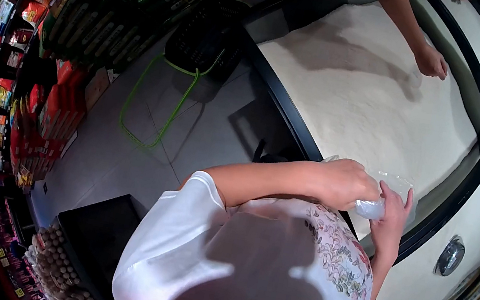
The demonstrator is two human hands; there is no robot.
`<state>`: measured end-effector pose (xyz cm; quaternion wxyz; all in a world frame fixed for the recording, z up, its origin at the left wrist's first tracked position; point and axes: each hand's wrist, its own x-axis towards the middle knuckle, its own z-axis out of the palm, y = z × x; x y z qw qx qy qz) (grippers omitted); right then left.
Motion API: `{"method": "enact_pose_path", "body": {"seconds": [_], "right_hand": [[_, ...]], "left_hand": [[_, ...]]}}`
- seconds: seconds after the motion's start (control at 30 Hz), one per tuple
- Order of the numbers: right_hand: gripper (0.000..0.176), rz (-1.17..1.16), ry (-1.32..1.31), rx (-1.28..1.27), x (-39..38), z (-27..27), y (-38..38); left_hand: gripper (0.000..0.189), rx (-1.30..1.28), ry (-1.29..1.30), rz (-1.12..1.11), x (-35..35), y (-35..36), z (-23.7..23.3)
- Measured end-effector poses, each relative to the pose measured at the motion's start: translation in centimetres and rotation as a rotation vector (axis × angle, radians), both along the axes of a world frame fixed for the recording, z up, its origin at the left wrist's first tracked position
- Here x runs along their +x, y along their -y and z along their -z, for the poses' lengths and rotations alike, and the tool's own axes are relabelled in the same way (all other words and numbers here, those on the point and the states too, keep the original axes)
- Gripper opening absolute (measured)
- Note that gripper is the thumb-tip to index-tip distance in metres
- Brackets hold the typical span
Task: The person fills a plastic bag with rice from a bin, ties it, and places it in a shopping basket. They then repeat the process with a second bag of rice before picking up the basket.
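A clear plastic bag [371,208] is between my two hands, over the near edge of a black-framed bin. My left hand [346,185] has its fingers curled closed on the bag's gathered part. My right hand [392,214] holds the bag from the other side, with a thumb and a finger pointing up. Behind my hands, the bin is filled with a pale, fine-looking heap [368,76]. The lower part of the bag is partly hidden by my fingers.
Another person's hand [430,60] reaches over the heap from the top. A black basket [200,46] with green handles stands on the grey floor at left. Shelves of packets line the far left. A round clear-topped object [451,256] lies in the right-hand bin.
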<state>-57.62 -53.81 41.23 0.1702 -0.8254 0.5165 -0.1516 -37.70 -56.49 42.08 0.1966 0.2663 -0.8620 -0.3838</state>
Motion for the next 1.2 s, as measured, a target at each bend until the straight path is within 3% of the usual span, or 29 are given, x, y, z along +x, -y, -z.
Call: {"method": "enact_pose_path", "body": {"seconds": [0.17,0.4,0.73,0.83,0.93,0.97,1.03,1.13,1.2], "right_hand": [[0.029,0.033,0.02,-0.003,-3.8,2.0,-0.2],[0.028,0.07,0.1,0.033,-1.0,3.3,0.9],[0.031,-0.128,0.224,0.035,13.7,1.9,5.5],[0.032,-0.126,0.213,0.068,20.0,1.5,6.8],[0.034,-0.135,0.256,0.06,26.8,0.8,9.0],[0.035,-0.141,0.197,0.018,29.1,0.3,9.7],[0.036,-0.142,0.124,-0.019,33.4,-0.6,11.0],[0.036,-0.188,0.043,-0.08,39.6,-1.8,13.5],[0.034,-0.236,-0.197,-0.078,43.2,-2.3,15.5]], "left_hand": [[0.017,-0.055,-0.05,-0.275,4.2,-3.0,0.8],[0.031,0.021,0.248,-0.643,10.3,-9.4,4.7],[0.037,0.105,0.311,-1.227,24.3,-17.0,9.6],[0.038,0.124,0.461,-1.364,29.4,-20.8,12.0],[0.037,0.144,0.423,-1.395,33.7,-25.1,13.3],[0.037,0.141,0.41,-1.4,34.8,-25.6,13.4],[0.038,0.413,0.455,-1.453,36.6,-26.5,13.6],[0.037,0.471,0.433,-1.501,38.3,-26.8,13.8],[0.038,0.51,0.397,-1.546,39.2,-26.7,14.2]]}}
